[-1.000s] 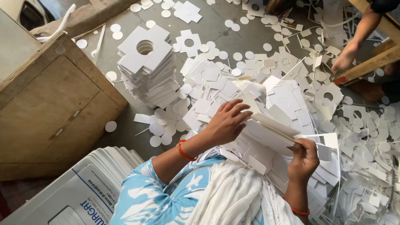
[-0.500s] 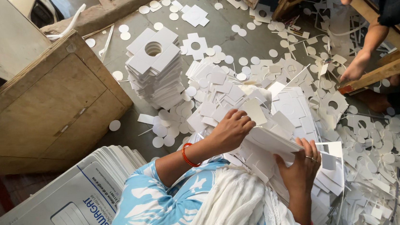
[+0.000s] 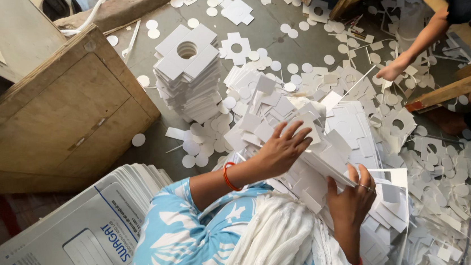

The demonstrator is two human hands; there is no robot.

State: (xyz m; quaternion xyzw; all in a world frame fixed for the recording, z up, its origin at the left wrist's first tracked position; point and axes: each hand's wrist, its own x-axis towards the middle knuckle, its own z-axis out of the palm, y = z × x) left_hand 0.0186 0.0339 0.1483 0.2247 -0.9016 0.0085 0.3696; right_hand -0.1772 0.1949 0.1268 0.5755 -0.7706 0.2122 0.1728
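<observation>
My left hand (image 3: 282,148), with an orange band at the wrist, rests fingers spread on top of a bundle of white die-cut card sheets (image 3: 329,164). My right hand (image 3: 352,199) grips that same bundle from below, thumb over its near edge, a ring on one finger. The bundle is tilted over a loose heap of white card pieces (image 3: 279,109) in front of me. A neat tall stack of cross-shaped card blanks with round holes (image 3: 187,68) stands on the floor beyond my left hand.
A wooden box (image 3: 52,114) stands at left. A pile of printed flat cartons (image 3: 74,237) lies beside my left arm. Another person's bare feet (image 3: 394,67) and a wooden frame (image 3: 459,87) are at upper right. White discs and offcuts litter the grey floor (image 3: 273,38).
My left hand has opened its fingers flat on the bundle. My right hand has shifted up along the bundle's near edge. The view has drifted slightly.
</observation>
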